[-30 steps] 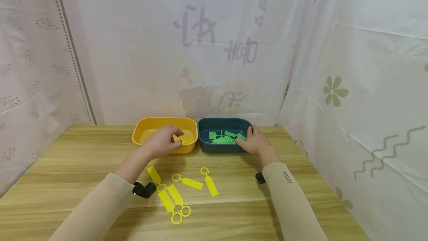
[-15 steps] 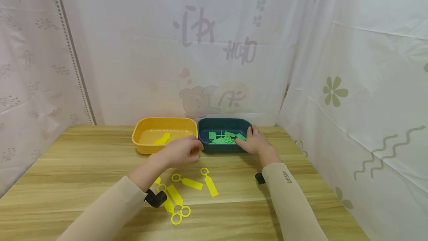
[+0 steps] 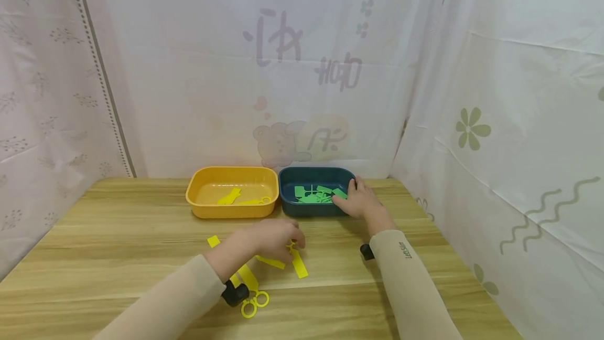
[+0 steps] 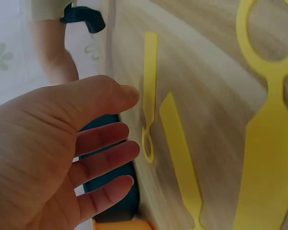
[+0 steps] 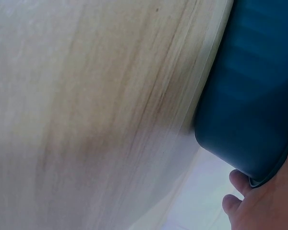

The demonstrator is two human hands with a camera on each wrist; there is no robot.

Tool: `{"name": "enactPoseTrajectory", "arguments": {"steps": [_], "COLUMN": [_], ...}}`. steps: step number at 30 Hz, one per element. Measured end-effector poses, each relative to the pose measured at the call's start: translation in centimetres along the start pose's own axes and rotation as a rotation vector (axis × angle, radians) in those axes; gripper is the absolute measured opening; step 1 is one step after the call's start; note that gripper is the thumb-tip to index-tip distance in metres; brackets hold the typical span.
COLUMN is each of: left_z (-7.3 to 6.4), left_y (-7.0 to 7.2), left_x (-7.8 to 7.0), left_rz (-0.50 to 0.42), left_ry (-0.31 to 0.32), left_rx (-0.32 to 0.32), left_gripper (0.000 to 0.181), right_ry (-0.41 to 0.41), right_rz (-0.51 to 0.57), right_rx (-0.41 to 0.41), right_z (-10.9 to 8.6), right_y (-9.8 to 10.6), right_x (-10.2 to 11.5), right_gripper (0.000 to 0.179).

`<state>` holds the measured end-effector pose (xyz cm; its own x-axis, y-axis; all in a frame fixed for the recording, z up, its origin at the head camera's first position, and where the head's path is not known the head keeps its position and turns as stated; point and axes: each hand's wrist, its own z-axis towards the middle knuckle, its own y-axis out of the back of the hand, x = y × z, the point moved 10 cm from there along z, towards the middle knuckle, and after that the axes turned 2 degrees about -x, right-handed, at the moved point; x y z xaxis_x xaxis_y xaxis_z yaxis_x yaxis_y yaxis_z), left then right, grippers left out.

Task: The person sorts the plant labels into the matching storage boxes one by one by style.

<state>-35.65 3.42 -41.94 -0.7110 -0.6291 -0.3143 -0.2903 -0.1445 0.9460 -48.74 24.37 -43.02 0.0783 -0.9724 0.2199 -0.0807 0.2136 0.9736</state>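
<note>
My left hand [image 3: 271, 237] hovers over the table with its fingers apart and holds nothing. Just below its fingertips lies a yellow ring-ended tag [image 3: 299, 265]. In the left wrist view the thumb tip comes close to that flat tag [image 4: 150, 76], and a second yellow tag [image 4: 180, 153] lies beside it. More yellow tags [image 3: 248, 277] lie under and near the left wrist, partly hidden by it. My right hand [image 3: 360, 201] grips the right rim of the dark blue bin [image 3: 294, 210], thumb on the inner side. Green flat pieces [image 3: 313, 197] lie inside this bin.
A yellow bin [image 3: 203, 211] stands directly left of the dark blue one, with a few yellow tags [image 3: 229, 197] in it. Both stand toward the back of the wooden table [image 3: 118, 240], in front of a patterned curtain [image 3: 189, 93].
My left hand has left the yellow bin, where a ring-ended tag now lies, and moved right and toward me over the tags on the table. The right hand stays at the dark blue bin.
</note>
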Motion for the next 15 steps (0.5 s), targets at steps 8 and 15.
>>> {"name": "enactPoseTrajectory", "arguments": {"steps": [8, 15], "left_z": [0.2, 0.6], "left_y": [-1.0, -1.3], "left_x": [-1.1, -1.2], "left_rz": [0.049, 0.081], "left_ry": [-0.019, -0.017], "left_rx": [0.032, 0.029], "left_gripper": [0.03, 0.02], "right_ry": [-0.001, -0.005], "right_rz": [-0.001, -0.003], "right_rx": [-0.004, -0.004], "right_z": [-0.1, -0.1], "right_y": [0.1, 0.1], "right_x": [0.0, -0.1], "right_gripper": [0.103, 0.103]}}
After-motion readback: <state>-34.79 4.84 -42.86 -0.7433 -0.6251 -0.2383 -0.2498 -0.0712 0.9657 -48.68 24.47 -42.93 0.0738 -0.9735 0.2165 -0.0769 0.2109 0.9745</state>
